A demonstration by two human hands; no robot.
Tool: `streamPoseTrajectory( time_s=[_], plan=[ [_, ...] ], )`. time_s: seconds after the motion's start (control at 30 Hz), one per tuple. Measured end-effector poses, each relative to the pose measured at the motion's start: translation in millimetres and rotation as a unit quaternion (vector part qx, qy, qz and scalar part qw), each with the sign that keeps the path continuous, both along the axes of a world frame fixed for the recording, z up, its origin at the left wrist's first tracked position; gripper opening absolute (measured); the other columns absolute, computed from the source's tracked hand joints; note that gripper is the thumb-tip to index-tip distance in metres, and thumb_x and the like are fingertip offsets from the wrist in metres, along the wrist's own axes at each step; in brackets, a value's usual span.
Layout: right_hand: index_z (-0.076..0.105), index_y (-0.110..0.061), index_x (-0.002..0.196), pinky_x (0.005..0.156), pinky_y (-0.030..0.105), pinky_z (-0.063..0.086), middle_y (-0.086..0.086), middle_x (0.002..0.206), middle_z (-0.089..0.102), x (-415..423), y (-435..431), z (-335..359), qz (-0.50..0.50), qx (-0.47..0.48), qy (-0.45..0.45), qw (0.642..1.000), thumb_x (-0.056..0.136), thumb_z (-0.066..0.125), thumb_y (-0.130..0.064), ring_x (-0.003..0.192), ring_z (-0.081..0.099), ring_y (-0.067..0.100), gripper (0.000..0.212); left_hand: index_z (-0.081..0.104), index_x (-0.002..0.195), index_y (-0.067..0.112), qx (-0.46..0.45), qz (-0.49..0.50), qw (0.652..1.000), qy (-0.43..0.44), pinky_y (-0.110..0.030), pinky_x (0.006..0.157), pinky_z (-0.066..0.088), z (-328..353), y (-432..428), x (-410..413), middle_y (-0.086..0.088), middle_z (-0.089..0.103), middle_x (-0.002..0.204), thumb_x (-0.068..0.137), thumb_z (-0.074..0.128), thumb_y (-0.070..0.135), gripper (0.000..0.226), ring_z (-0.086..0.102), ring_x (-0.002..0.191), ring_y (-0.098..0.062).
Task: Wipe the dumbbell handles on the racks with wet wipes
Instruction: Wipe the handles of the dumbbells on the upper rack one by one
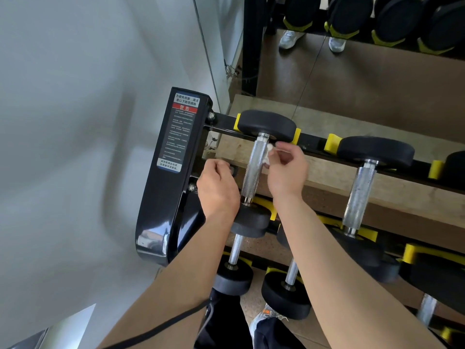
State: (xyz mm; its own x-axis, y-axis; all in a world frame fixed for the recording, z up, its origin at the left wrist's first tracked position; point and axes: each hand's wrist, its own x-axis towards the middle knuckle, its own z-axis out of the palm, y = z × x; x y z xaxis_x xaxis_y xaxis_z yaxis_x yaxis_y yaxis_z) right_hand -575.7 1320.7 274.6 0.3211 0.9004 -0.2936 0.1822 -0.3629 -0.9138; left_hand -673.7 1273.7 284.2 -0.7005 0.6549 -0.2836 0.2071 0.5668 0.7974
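Wall [63, 122]: grey, left of hands.
Rack [166, 197]: black, yellow cradles.
Sticker [180, 132]: red band reads 警告.
Dumbbell handle [254, 170]: knurled, between the hands.
Left hand [217, 190]: curled; hold unclear.
Right hand [286, 170]: pinches wipe [269, 148] against handle.

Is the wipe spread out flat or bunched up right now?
Bunched up: the wet wipe shows as a small crumpled white wad pinched by the right hand, against the dumbbell handle.

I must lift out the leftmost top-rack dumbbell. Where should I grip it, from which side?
Probably the knurled handle at mid-length, from above: it lies bare between the black heads. The right hand holds a wipe beside its far part.
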Motion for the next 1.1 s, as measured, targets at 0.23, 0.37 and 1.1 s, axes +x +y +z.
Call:
streamPoseTrajectory(
  time_s=[0.23, 0.37, 1.1],
  plan=[
    [0.070, -0.024, 0.089, 0.068, 0.004, 0.044, -0.019, 0.082, 0.067, 8.0, -52.4, -1.2, 0.154, 0.008, -0.068, 0.986, 0.090, 0.072, -0.015, 0.080, 0.061, -0.008, 0.010, 0.062, 0.089, 0.024, -0.001, -0.011, 1.000, -0.004, -0.041, 0.079, 0.055, -2.2, 0.4, -2.6, 0.006, 0.066, 0.083, 0.106, 0.040, 0.026, 0.027, 0.063, 0.080, -0.013],
    [0.070, -0.021, 0.094, 0.068, 0.007, 0.043, -0.014, 0.088, 0.066, 1.0, -23.1, 1.3, 0.080, 0.021, -0.099, 0.992, 0.092, 0.068, -0.011, 0.079, 0.059, -0.006, 0.010, 0.061, 0.089, 0.026, -0.001, -0.018, 1.000, -0.009, -0.040, 0.079, 0.056, -0.9, -0.1, -3.1, 0.006, 0.066, 0.083, 0.106, 0.041, 0.026, 0.027, 0.063, 0.081, -0.012],
    [0.069, -0.034, 0.087, 0.084, 0.025, 0.056, -0.013, 0.089, 0.073, 15.6, -63.5, 15.9, 0.143, 0.001, 0.040, 0.989, 0.093, 0.067, -0.010, 0.087, 0.068, 0.001, 0.025, 0.071, 0.123, 0.020, 0.105, -0.298, 0.944, 0.099, -0.015, 0.083, 0.052, 14.9, -48.7, 5.7, 0.007, 0.067, 0.110, 0.097, 0.065, 0.011, 0.029, 0.063, 0.094, -0.004]
  ],
)
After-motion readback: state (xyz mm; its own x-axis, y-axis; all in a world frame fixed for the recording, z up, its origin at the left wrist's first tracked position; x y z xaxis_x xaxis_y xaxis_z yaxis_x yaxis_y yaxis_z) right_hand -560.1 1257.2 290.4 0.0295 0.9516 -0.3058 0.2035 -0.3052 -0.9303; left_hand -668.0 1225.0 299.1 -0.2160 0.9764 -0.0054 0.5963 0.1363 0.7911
